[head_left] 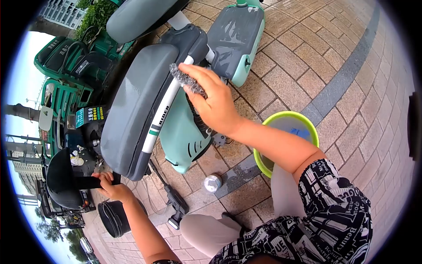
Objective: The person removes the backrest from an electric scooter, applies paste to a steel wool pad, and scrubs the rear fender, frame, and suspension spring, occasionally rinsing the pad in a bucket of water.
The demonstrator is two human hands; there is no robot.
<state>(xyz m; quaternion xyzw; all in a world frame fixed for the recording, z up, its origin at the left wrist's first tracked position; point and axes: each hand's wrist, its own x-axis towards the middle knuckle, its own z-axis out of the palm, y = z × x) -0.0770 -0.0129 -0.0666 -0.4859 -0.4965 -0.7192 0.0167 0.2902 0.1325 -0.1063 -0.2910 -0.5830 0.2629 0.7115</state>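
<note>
A scooter with a grey seat, a white side tube marked "RIDER" and a mint-green rear body stands in front of me. My right hand grips a grey, curly scouring pad, pressed to or just over the upper part of the white tube. At the rear end of the seat, my left hand is wrapped around a black bar. This bar runs to a black padded backrest. The grey footboard looks wet.
A bucket with a lime-green rim stands at my right, something blue inside. Between my legs and the scooter are a black spray gun and a small round container. A black bucket and green vehicles are at left.
</note>
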